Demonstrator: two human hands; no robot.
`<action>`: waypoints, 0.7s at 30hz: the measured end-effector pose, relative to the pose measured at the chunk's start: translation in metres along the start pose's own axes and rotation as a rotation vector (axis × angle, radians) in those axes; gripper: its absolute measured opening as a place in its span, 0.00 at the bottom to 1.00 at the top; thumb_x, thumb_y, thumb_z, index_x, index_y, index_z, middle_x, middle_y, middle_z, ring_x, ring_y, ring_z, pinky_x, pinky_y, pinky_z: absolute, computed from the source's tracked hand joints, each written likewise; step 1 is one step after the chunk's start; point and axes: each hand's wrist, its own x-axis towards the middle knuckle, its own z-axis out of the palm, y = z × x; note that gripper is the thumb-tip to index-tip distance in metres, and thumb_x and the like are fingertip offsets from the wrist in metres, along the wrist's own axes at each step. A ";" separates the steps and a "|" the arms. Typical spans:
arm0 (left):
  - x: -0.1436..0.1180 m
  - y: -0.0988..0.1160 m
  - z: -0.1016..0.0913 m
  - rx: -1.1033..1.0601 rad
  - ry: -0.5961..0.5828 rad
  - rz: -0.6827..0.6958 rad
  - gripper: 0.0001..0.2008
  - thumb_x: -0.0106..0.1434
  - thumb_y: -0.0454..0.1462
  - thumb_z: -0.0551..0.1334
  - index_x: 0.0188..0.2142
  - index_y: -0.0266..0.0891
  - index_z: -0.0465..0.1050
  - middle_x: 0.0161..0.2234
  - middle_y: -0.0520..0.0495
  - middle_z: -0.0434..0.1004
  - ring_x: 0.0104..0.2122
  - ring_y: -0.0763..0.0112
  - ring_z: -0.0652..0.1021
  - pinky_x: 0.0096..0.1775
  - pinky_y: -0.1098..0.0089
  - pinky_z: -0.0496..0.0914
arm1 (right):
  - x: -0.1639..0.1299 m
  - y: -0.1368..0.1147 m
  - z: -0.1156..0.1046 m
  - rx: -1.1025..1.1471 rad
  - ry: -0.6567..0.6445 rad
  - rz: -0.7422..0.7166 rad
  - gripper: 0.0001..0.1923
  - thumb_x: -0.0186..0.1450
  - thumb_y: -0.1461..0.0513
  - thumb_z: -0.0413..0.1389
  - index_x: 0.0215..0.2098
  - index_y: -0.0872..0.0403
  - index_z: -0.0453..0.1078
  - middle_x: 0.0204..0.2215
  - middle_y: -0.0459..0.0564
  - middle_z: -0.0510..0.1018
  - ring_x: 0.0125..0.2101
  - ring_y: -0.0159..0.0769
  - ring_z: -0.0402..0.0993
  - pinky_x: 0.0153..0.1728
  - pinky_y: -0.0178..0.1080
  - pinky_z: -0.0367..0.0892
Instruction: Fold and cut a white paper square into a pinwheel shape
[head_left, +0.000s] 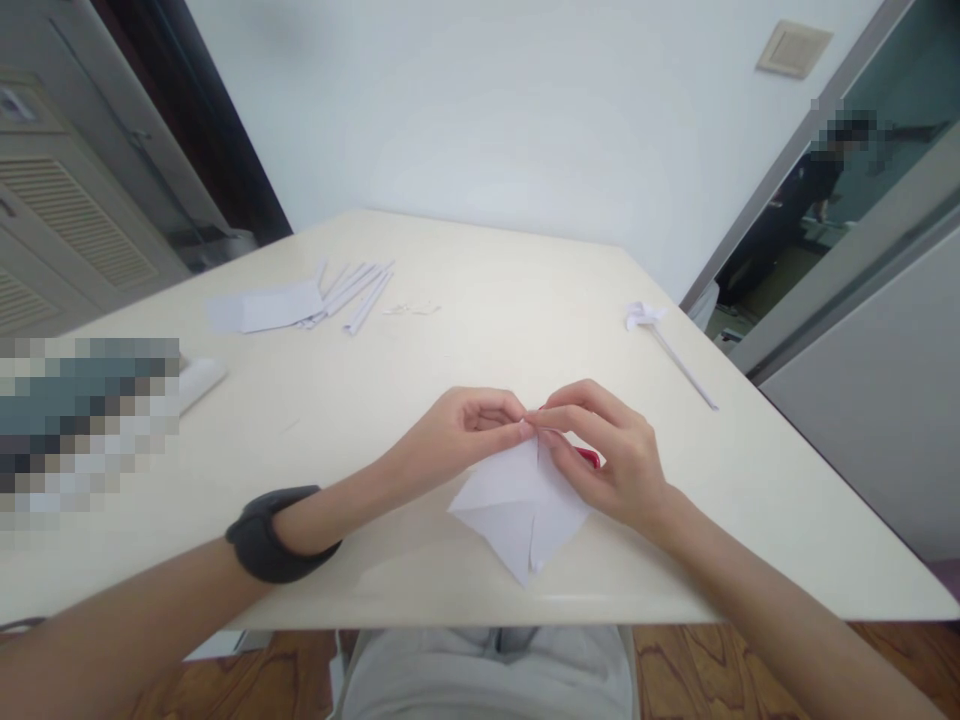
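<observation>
— Any writing readable?
— I see none; the folded paper (521, 505) is blank white, at the table (750, 480) near edge, long axis running toward me, tip nearest.
— Grip?
— Left hand (457, 435) and right hand (611, 455) both pinch its far corner.

folded paper (521, 505) lies at the table's (465, 340) near edge, paper strips (352, 290) far left, paper flower (646, 316) far right.
</observation>
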 end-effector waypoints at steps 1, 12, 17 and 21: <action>0.000 0.000 0.000 -0.005 -0.001 0.001 0.07 0.59 0.39 0.61 0.30 0.38 0.74 0.28 0.52 0.76 0.29 0.74 0.75 0.30 0.77 0.66 | 0.001 -0.001 0.000 0.029 0.001 0.019 0.11 0.62 0.68 0.52 0.41 0.52 0.71 0.35 0.51 0.71 0.34 0.35 0.69 0.33 0.39 0.67; -0.004 0.004 0.004 0.286 0.062 0.088 0.09 0.60 0.40 0.59 0.30 0.37 0.74 0.28 0.51 0.76 0.30 0.73 0.74 0.33 0.76 0.67 | 0.012 -0.001 -0.001 0.281 -0.094 0.300 0.01 0.63 0.64 0.55 0.33 0.53 0.67 0.32 0.47 0.70 0.30 0.31 0.67 0.32 0.35 0.64; -0.004 0.003 0.002 0.397 0.065 0.113 0.12 0.61 0.42 0.58 0.29 0.36 0.74 0.27 0.52 0.76 0.29 0.74 0.74 0.32 0.76 0.67 | 0.013 0.003 -0.002 0.388 -0.129 0.404 0.03 0.63 0.63 0.56 0.31 0.54 0.69 0.31 0.45 0.70 0.31 0.30 0.68 0.34 0.34 0.64; -0.004 0.003 0.001 0.434 0.081 0.118 0.11 0.61 0.41 0.59 0.29 0.37 0.75 0.26 0.54 0.76 0.28 0.76 0.73 0.30 0.78 0.65 | 0.013 0.003 -0.003 0.430 -0.149 0.494 0.04 0.62 0.63 0.57 0.30 0.54 0.70 0.29 0.42 0.70 0.25 0.25 0.65 0.27 0.31 0.63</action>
